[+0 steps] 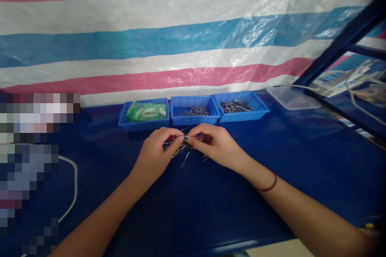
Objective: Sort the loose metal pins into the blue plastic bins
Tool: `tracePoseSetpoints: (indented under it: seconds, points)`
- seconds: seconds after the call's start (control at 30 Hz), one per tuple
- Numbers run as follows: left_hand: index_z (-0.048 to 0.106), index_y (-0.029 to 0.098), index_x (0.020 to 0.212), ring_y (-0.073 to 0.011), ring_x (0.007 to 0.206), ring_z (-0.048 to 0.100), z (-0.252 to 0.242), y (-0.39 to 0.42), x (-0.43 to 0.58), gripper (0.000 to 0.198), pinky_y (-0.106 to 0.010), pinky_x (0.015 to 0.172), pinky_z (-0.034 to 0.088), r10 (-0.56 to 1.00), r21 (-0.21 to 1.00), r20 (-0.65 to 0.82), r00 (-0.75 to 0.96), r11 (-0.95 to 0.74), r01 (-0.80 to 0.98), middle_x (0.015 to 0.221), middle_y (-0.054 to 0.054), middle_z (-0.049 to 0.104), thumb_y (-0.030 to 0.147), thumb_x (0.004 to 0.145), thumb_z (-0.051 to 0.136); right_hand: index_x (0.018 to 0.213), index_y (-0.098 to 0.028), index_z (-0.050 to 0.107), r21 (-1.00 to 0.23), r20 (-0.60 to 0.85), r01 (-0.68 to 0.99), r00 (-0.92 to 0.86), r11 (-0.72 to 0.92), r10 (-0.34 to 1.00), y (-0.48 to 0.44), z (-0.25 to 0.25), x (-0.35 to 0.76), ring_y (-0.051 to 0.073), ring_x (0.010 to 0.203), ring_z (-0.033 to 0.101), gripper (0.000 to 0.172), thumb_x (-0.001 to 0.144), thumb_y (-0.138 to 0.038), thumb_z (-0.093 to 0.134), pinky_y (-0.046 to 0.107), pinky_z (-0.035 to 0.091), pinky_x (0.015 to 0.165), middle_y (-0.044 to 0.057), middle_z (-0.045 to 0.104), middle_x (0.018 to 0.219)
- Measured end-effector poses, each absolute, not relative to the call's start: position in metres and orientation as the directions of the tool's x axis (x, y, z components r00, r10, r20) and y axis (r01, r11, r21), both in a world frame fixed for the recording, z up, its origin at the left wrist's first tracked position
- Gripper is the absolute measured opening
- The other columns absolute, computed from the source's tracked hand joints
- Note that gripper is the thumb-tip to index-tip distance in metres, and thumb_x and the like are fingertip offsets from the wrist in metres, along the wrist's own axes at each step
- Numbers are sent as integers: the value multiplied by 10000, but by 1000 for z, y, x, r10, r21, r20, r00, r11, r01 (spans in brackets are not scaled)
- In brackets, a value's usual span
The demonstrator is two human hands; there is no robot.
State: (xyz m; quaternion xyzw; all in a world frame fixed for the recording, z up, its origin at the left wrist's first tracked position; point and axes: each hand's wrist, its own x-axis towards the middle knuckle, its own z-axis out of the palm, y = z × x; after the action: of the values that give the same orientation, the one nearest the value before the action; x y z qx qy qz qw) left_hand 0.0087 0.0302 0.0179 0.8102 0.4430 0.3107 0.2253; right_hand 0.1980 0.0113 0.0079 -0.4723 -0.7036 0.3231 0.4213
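Observation:
My left hand (158,147) and my right hand (218,144) meet over a loose pile of pop rivets (179,149) on the dark blue table. Between thumb and fingertips, each hand pinches the same small metal rivet (186,137), held crosswise just above the pile. A single rivet (185,160) lies slightly apart, toward me. Part of the pile is hidden behind my fingers. Beyond my hands, the middle blue bin (194,121) and the right blue bin (245,117) contain similar rivets.
To the left, a third blue bin (144,125) holds green and clear plastic packets. A clear plastic lid (294,98) lies at the back right, near a dark metal frame (334,54). A striped sheet (181,44) hangs behind the table. A white cable (74,176) curves at left.

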Motion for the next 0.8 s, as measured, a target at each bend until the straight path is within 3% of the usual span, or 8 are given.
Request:
tracePoseSetpoints:
  seconds: [0.1,0.23,0.33,0.47,0.57,0.63,0.7,0.8]
  points:
    - [655,216,899,-189,859,612,18,33,7,122,-310,786,453,832,582,318,455,-550,599,898,-27,685,280,870,555,842,-180,662,-825,347,424,-143,374,927,8,12,198,100,601,562,86,822,-238,602,227,447,547,32,674,831]
    - [653,212,883,-190,873,604,17,33,8,126,-312,790,441,803,552,307,511,-587,592,905,-30,679,280,881,548,801,-177,639,-720,469,474,-206,507,859,2,16,196,101,616,543,89,841,-224,575,233,437,566,35,648,817]
    - [647,215,933,-192,889,596,15,32,9,136,-318,799,434,791,514,302,533,-605,608,934,-33,672,278,891,534,744,-176,617,-722,451,495,-194,484,871,3,16,196,108,601,523,153,859,-250,549,247,416,566,22,613,725]
    - [605,208,1074,-204,891,581,16,29,10,218,-336,791,414,781,416,296,550,-624,662,962,-43,671,310,893,538,689,-179,594,-855,391,410,105,319,914,15,19,215,116,538,497,249,865,-347,540,260,384,516,8,574,620]
    - [635,197,911,-208,852,574,19,24,10,190,-345,759,374,737,296,240,632,-675,675,910,-42,680,358,890,536,682,-182,594,-877,397,426,378,224,836,27,26,248,113,459,463,301,862,-413,528,266,353,473,0,539,547]
    - [635,194,826,-220,846,571,20,21,10,219,-365,755,342,718,208,183,671,-696,688,871,-39,685,402,858,574,708,-178,629,-802,468,586,496,116,732,33,30,270,130,489,506,290,841,-423,552,278,364,505,26,595,598]
    - [637,195,818,-236,859,567,20,17,11,229,-385,761,314,720,133,135,681,-694,707,855,-37,687,424,821,617,757,-171,663,-665,533,746,479,-4,697,36,32,286,169,573,571,286,823,-434,573,296,388,571,53,645,656]
    - [641,198,829,-239,867,560,19,14,11,178,-393,752,287,723,51,93,685,-691,722,843,-33,686,372,842,603,849,-157,679,-542,558,837,421,-71,715,38,30,288,194,624,602,326,845,-451,539,296,399,596,66,665,680]
